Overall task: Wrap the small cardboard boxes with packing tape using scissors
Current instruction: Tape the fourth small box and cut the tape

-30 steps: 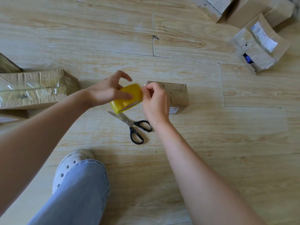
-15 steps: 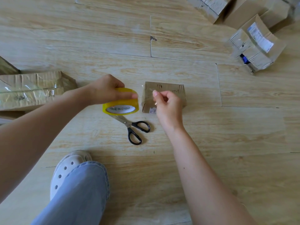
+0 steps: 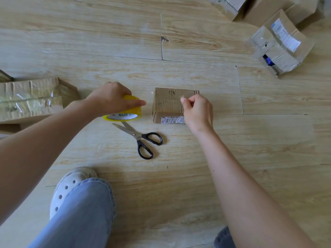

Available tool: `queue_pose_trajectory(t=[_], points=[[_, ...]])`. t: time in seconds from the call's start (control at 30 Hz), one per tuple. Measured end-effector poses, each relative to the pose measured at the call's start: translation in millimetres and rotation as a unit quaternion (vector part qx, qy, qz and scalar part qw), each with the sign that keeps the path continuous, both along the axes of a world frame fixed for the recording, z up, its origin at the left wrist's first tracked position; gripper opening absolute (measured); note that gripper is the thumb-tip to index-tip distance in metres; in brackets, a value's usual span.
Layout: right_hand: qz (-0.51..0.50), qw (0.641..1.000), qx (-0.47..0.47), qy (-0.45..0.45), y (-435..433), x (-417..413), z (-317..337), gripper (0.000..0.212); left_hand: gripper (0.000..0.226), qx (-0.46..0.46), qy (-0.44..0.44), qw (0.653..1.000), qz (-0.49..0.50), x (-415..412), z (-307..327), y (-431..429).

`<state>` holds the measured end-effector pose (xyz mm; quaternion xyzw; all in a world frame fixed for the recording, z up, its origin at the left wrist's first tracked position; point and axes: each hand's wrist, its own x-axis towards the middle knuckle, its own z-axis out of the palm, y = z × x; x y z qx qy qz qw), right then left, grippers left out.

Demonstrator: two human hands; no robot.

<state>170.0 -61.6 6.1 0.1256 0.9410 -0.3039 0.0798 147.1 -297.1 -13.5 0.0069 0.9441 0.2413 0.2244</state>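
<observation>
A small cardboard box (image 3: 167,102) lies on the wooden floor in the middle of the head view. My left hand (image 3: 112,99) grips a yellow roll of clear packing tape (image 3: 125,114) just left of the box. My right hand (image 3: 196,110) hovers over the box's right half, pinching the free end of the tape between thumb and fingers; the clear strip stretches across the box top from the roll. Black-handled scissors (image 3: 141,138) lie shut on the floor, just in front of the roll and box.
A larger taped cardboard box (image 3: 30,99) lies at the left edge. Several more cardboard boxes (image 3: 279,43) sit at the back right. My knee in blue jeans and a white clog (image 3: 71,187) are at the near left.
My left hand has lowered the roll to the floor left of the box. My right hand has pulled the tape end rightward across the box top.
</observation>
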Motion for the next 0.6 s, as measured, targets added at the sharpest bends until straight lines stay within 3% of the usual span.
queue_pose_trajectory(t=[0.17,0.4,0.6], points=[[0.079,0.986,0.126,0.074,-3.0,7.1,-7.9,0.028,0.054,-0.016,0.010,1.000,0.005,-2.3,-5.0,1.1],[0.110,0.957,0.250,0.094,-1.9,12.3,-23.3,0.033,0.056,-0.060,0.030,0.998,-0.013,-6.4,-11.0,7.6],[0.082,0.950,0.250,0.170,5.9,15.8,-22.1,0.037,0.068,-0.092,0.025,0.995,-0.027,-5.2,-15.7,12.5]])
